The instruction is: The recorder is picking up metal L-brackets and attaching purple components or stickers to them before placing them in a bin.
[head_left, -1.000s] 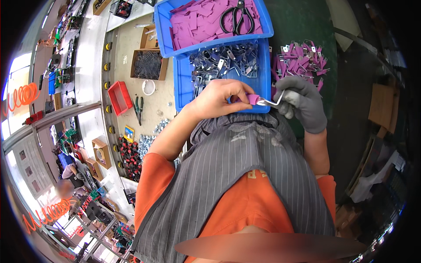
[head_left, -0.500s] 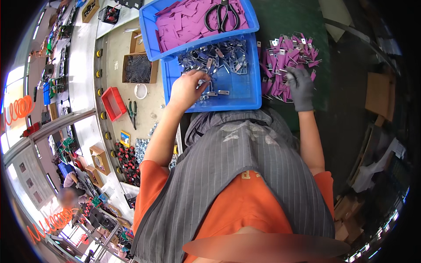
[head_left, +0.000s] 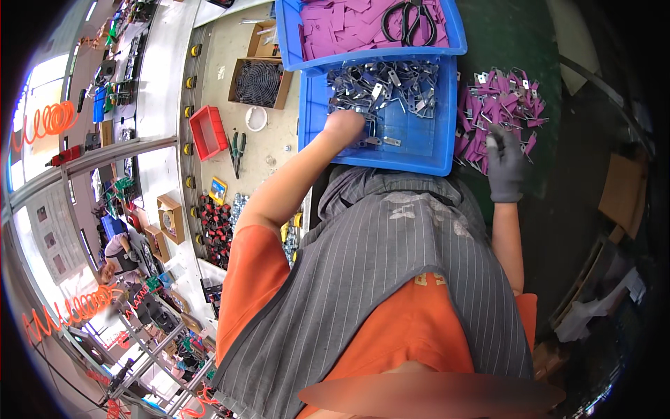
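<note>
My bare left hand [head_left: 347, 127] reaches into a blue bin [head_left: 419, 157] of small metal brackets [head_left: 380, 87], its fingers down among the parts; what they hold is hidden. My right hand [head_left: 504, 162], in a grey glove, rests at the edge of a pile of purple-sleeved brackets [head_left: 497, 105] on the green mat [head_left: 558, 174]. Its fingers are curled and I cannot see anything in them. A second blue bin [head_left: 370, 52] behind holds purple sheets [head_left: 342, 24] and black scissors [head_left: 410, 21].
Left of the bins on the beige bench lie a cardboard box with a round fan grille [head_left: 257, 82], a red tray [head_left: 209, 131], pliers [head_left: 237, 148] and a white ring [head_left: 256, 119]. Cardboard [head_left: 621, 192] sits at the right. Another person [head_left: 115, 255] works far left.
A second ago both hands met over the bin's front edge on a purple-sleeved part. My left hand has since gone into the bracket bin and my right hand out to the purple pile.
</note>
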Tool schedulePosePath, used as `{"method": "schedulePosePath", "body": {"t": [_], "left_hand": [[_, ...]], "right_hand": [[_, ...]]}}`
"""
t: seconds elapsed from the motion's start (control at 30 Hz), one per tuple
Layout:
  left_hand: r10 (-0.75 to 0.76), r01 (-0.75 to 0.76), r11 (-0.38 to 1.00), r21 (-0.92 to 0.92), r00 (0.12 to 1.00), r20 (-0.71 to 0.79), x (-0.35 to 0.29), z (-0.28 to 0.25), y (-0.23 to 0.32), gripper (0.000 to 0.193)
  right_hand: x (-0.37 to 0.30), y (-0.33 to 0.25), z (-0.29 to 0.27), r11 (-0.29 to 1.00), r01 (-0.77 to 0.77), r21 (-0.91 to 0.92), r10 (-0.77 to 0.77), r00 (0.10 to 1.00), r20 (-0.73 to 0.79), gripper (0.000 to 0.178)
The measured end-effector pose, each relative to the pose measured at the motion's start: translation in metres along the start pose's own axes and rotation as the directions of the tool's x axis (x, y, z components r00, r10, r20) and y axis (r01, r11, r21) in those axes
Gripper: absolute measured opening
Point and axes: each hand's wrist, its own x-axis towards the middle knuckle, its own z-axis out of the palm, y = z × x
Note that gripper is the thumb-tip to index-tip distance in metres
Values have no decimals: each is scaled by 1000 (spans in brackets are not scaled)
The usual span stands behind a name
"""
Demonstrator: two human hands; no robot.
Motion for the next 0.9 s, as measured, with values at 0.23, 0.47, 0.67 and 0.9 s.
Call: {"method": "schedulePosePath", "body": {"t": [0.23,0.47,0.67,0.9], "left_hand": [[-165,177,982,-60,973,162,27,4,15,41],[-105,81,903,-423,994,-33,-8,-36,21,34],[42,-130,657,-742,990,-136,-37,-48,38,24],[277,-356,443,-823,927,-253,-54,-58,40,21]], "right_hand": [[-1,-24,26,995,73,66,-81,989,127,14],[-1,-31,28,983,32,179,-62,984,164,15],[18,-63,50,968,138,211,-206,916,344,27],[33,-69,67,883,394,254,-463,648,605,41]]}}
